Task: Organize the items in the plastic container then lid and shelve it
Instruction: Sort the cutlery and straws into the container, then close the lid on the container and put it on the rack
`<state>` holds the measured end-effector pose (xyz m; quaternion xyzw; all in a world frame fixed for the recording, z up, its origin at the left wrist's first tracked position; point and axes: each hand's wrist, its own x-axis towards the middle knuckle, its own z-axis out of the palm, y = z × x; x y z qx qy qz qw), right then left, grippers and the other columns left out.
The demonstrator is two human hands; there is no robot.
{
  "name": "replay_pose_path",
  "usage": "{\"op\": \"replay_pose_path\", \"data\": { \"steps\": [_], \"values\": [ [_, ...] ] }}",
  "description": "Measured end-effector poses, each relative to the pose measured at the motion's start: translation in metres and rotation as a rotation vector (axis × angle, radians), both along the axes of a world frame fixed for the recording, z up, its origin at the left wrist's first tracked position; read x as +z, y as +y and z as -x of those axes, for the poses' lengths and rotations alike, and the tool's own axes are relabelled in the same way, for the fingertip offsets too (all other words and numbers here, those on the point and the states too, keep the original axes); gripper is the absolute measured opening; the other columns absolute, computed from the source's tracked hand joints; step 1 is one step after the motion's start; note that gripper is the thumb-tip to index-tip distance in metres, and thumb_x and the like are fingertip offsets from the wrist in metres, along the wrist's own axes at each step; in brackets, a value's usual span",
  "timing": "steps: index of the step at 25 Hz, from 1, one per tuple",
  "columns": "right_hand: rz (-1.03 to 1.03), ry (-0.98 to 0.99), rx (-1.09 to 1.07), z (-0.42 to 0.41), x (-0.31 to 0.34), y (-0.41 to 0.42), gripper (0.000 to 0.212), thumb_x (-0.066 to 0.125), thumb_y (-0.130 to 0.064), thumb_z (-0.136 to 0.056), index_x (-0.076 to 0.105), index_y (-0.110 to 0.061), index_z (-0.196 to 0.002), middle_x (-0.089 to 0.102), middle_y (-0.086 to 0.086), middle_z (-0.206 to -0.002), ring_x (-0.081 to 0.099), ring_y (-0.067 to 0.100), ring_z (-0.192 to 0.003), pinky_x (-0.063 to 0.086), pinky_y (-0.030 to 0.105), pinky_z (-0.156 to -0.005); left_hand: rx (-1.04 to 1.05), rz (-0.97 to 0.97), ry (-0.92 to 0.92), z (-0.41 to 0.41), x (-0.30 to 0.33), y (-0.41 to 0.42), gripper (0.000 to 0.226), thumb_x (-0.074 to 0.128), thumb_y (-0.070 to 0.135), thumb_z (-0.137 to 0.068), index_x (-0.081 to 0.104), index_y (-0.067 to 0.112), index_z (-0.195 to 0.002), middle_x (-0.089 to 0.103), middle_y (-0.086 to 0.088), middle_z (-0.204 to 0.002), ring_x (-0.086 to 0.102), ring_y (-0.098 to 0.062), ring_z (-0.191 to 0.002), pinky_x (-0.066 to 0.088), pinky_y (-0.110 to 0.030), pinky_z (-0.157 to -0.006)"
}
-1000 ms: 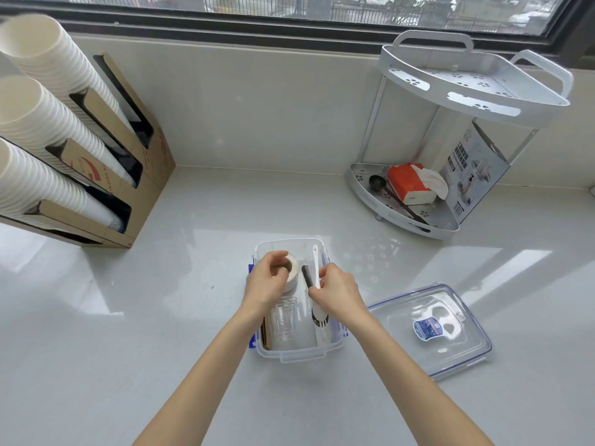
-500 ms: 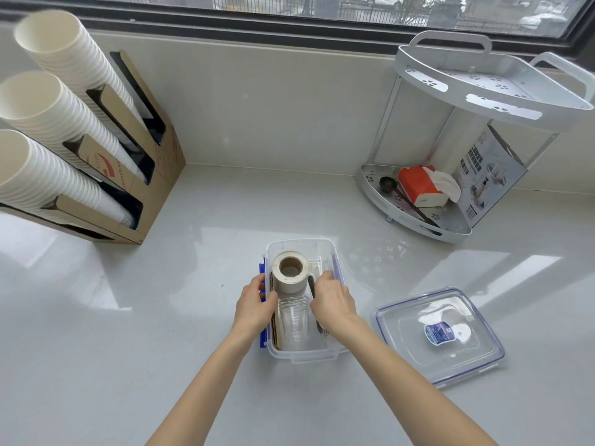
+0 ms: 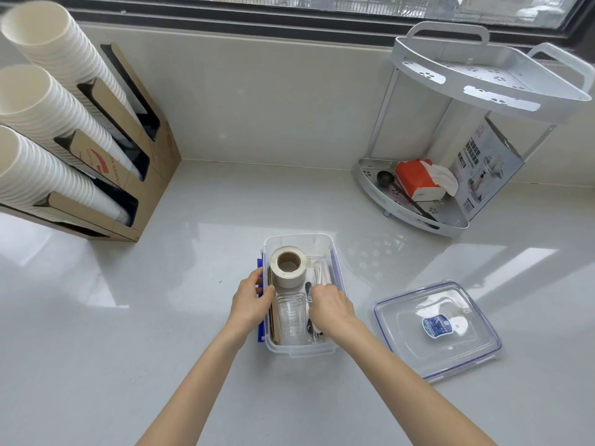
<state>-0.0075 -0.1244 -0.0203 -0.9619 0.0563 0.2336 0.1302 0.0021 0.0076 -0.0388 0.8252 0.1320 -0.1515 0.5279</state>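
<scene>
A clear plastic container (image 3: 297,237) with blue side latches stands open on the white counter. Inside, a white tape roll (image 3: 287,267) stands at the far left, a stack of clear cups (image 3: 291,317) lies in front of it, and brown card strips line the left wall. Thin dark and white utensils (image 3: 317,275) lie along the right side. My left hand (image 3: 249,300) grips the container's left wall by the latch. My right hand (image 3: 331,309) reaches inside on the right, fingers curled onto the utensils. The clear lid (image 3: 402,333), with a blue label, lies flat to the right.
A white two-tier corner shelf (image 3: 418,217) stands at the back right; its lower tier holds a red tissue pack (image 3: 415,178), a black scoop (image 3: 384,179) and a printed box (image 3: 486,169). A cardboard dispenser (image 3: 154,162) of paper cups fills the back left.
My left hand let go of the tape roll, now standing in the container, and moved to the left wall. My right hand lowered the utensils into the right side.
</scene>
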Motion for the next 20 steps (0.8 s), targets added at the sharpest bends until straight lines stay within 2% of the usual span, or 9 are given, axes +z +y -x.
{"op": "replay_pose_path", "data": {
  "steps": [3,4,6,8,11,15,18,20],
  "values": [
    [-0.036,-0.026,-0.021,0.0,0.004,-0.006,0.015,0.038,0.005,-0.087,0.051,-0.002,-0.087,0.051,0.022,-0.116,0.051,0.039,-0.105,0.04,0.038,-0.078,-0.008,-0.011,-0.001,-0.003,0.0,0.001,0.044,0.044,0.016,-0.092,0.039,0.019,-0.136,0.047,-0.01,-0.136,0.05,-0.024,-0.117,0.043,-0.034,-0.093],
    [-0.082,-0.071,-0.034,0.0,0.005,-0.009,0.015,0.038,0.001,-0.088,0.053,-0.001,-0.086,0.053,0.02,-0.112,0.051,0.039,-0.102,0.04,0.037,-0.078,-0.01,-0.012,0.002,-0.003,0.0,0.001,0.044,0.045,0.016,-0.092,0.039,0.018,-0.136,0.047,-0.01,-0.136,0.05,-0.024,-0.117,0.043,-0.035,-0.093],
    [-0.215,-0.174,-0.076,-0.002,0.006,-0.018,0.027,0.039,-0.008,-0.089,0.059,-0.006,-0.107,0.06,0.013,-0.117,0.054,0.036,-0.106,0.045,0.037,-0.086,0.004,-0.023,0.008,-0.005,0.002,0.0,0.047,0.047,0.016,-0.091,0.037,0.017,-0.137,0.045,-0.01,-0.138,0.05,-0.025,-0.118,0.043,-0.037,-0.097],
    [-0.324,-0.269,-0.152,-0.002,0.01,-0.028,0.033,0.042,-0.015,-0.089,0.058,-0.014,-0.117,0.065,0.007,-0.117,0.058,0.03,-0.108,0.047,0.038,-0.091,0.058,-0.054,-0.023,-0.006,0.007,-0.002,0.053,0.05,0.017,-0.089,0.032,0.014,-0.139,0.039,-0.012,-0.141,0.044,-0.026,-0.126,0.037,-0.039,-0.104],
    [-0.413,-0.356,-0.267,0.001,0.014,-0.05,0.029,0.044,-0.018,-0.09,0.062,-0.016,-0.113,0.068,0.006,-0.111,0.06,0.026,-0.104,0.048,0.037,-0.089,0.1,-0.057,-0.14,-0.007,0.022,-0.014,0.051,0.048,0.015,-0.09,0.032,0.011,-0.138,0.035,-0.013,-0.142,0.038,-0.025,-0.13,0.03,-0.035,-0.108],
    [-0.404,-0.363,-0.403,0.012,0.011,-0.081,0.028,0.043,-0.019,-0.09,0.063,-0.017,-0.11,0.069,0.006,-0.109,0.06,0.025,-0.103,0.044,0.031,-0.083,0.091,0.03,-0.244,-0.007,0.039,-0.037,0.039,0.042,0.008,-0.09,0.043,0.01,-0.13,0.046,-0.01,-0.135,0.048,-0.017,-0.115,0.033,-0.023,-0.095],
    [-0.449,-0.331,-0.475,0.023,0.005,-0.108,0.029,0.043,-0.016,-0.089,0.061,-0.014,-0.112,0.067,0.008,-0.11,0.059,0.026,-0.102,0.044,0.031,-0.084,0.009,0.098,-0.249,-0.003,0.044,-0.065,0.034,0.04,0.007,-0.091,0.048,0.007,-0.124,0.059,-0.008,-0.118,0.053,-0.015,-0.107,0.038,-0.025,-0.096],
    [-0.489,-0.308,-0.537,0.031,0.001,-0.126,0.03,0.044,-0.015,-0.088,0.058,-0.013,-0.115,0.066,0.008,-0.11,0.059,0.026,-0.104,0.043,0.031,-0.084,-0.072,0.14,-0.223,0.0,0.044,-0.087,0.032,0.038,0.006,-0.092,0.05,0.004,-0.121,0.062,-0.007,-0.108,0.058,-0.017,-0.102,0.042,-0.028,-0.096]
  ]
}}
